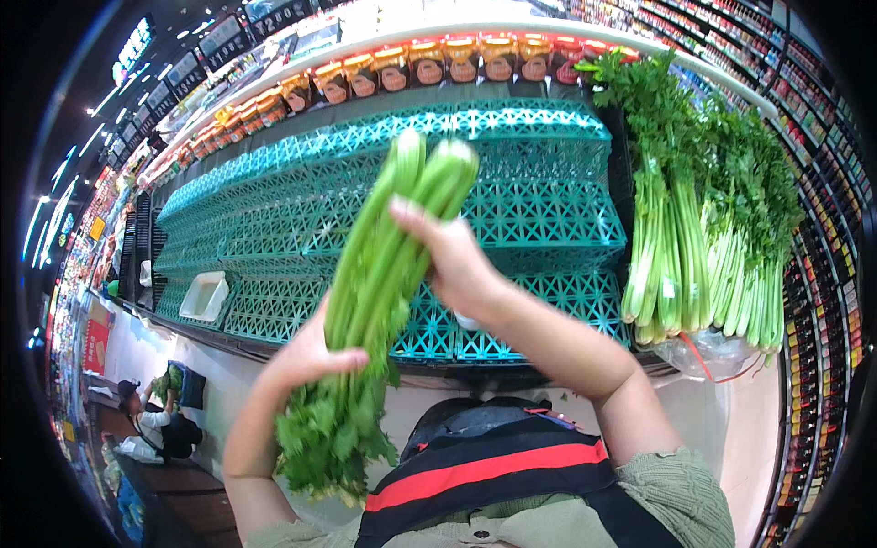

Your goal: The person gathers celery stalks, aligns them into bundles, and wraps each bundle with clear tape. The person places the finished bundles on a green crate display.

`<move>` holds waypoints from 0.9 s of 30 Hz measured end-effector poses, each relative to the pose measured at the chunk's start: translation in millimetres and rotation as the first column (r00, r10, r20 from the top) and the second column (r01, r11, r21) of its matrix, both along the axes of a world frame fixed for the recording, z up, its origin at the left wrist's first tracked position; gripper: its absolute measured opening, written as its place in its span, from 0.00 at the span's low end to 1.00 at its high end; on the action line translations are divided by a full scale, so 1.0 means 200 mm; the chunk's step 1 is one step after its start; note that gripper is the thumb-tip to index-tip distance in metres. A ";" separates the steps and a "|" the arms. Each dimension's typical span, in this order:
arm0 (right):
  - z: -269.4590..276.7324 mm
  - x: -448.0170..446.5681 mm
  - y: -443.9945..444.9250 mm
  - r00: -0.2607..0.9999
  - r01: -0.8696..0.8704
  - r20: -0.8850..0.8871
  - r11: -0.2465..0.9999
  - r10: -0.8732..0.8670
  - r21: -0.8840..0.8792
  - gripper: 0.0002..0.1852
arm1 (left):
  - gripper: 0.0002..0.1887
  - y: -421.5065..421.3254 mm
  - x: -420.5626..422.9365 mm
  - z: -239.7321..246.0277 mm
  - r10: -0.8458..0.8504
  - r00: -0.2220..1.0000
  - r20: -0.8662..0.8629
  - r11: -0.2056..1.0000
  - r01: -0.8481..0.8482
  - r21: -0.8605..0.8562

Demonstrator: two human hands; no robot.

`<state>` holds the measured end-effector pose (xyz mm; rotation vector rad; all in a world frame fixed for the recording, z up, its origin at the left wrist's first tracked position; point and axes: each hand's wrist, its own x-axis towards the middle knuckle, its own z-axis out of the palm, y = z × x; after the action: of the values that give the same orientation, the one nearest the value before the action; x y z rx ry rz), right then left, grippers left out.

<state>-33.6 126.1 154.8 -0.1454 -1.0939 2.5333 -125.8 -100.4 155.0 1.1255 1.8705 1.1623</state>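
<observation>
A bundle of celery (384, 260) is held between my two hands at a slant, its pale cut bases up and its leaves down towards my body. My left hand (322, 349) wraps the stalks just above the leaves, thumb across the front. Higher up, near the bases, my right hand (445, 253) grips the same stalks from the right; it is slightly blurred. Behind the celery lies a stepped display of green plastic lattice racks (548, 212). More celery (671, 253) stands in bunches at the display's right end, bases towards me and leaves away.
A small white plastic tray (204, 296) rests on the racks at the left. Packaged goods with orange tops (428, 61) line the back ledge. Clear plastic wrap with a red strip (706, 353) hangs below the right-hand celery. A person (154, 421) sits low at the far left, holding greens.
</observation>
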 end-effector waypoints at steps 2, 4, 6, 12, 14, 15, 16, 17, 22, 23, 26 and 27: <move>-0.30 0.05 -0.15 0.990 0.001 0.137 0.987 0.021 -0.160 0.26 | 0.61 -0.16 0.07 -0.23 0.020 0.983 0.185 0.993 0.003 -0.121; -0.57 0.06 -0.26 0.970 0.006 0.234 0.958 0.064 -0.286 0.25 | 0.51 -0.25 0.15 -0.46 0.090 0.965 0.245 0.986 -0.051 -0.161; -0.79 0.06 -0.29 0.942 -0.006 0.316 0.948 0.112 -0.318 0.24 | 0.41 -0.28 0.24 -0.69 0.175 0.930 0.324 0.979 -0.129 -0.157; -1.11 -0.05 -0.19 0.876 -0.178 0.380 0.931 0.297 -0.317 0.23 | 0.34 -0.27 0.16 -0.97 0.314 0.798 0.514 0.946 -0.214 -0.246; -1.15 -0.12 -0.15 0.911 -0.200 0.281 0.919 0.302 -0.338 0.21 | 0.33 -0.23 0.06 -0.97 0.269 0.826 0.495 0.957 -0.169 -0.238; -1.16 -0.17 -0.12 0.913 -0.179 0.288 0.918 0.289 -0.353 0.21 | 0.33 -0.21 0.00 -0.97 0.261 0.842 0.472 0.955 -0.153 -0.256; -1.18 -0.21 -0.09 0.911 -0.178 0.289 0.913 0.293 -0.367 0.21 | 0.33 -0.17 -0.05 -0.98 0.244 0.857 0.453 0.957 -0.139 -0.253; -1.19 -0.25 -0.05 0.910 -0.191 0.272 0.899 0.312 -0.393 0.20 | 0.33 -0.14 -0.09 -0.98 0.254 0.861 0.441 0.951 -0.138 -0.278; -1.24 -0.40 0.07 0.929 -0.015 0.323 0.893 0.179 -0.450 0.19 | 0.36 -0.03 -0.17 -1.01 0.236 0.899 0.369 0.933 -0.104 -0.344; -1.24 -0.42 0.08 0.920 0.008 0.358 0.902 0.162 -0.431 0.19 | 0.36 -0.01 -0.17 -1.02 0.215 0.902 0.373 0.945 -0.095 -0.314; -1.23 -0.44 0.03 0.917 0.074 0.385 0.905 0.103 -0.418 0.18 | 0.50 0.06 -0.17 -1.03 0.234 0.898 0.372 0.970 -0.187 -0.158; -1.22 -0.44 0.01 0.923 0.092 0.374 0.895 0.087 -0.436 0.18 | 0.54 0.09 -0.18 -1.03 0.216 0.914 0.342 0.976 -0.208 -0.060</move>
<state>-122.4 127.5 -88.3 -0.7983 -0.5987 2.7825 -161.4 -82.6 -50.4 0.6602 1.7498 1.3582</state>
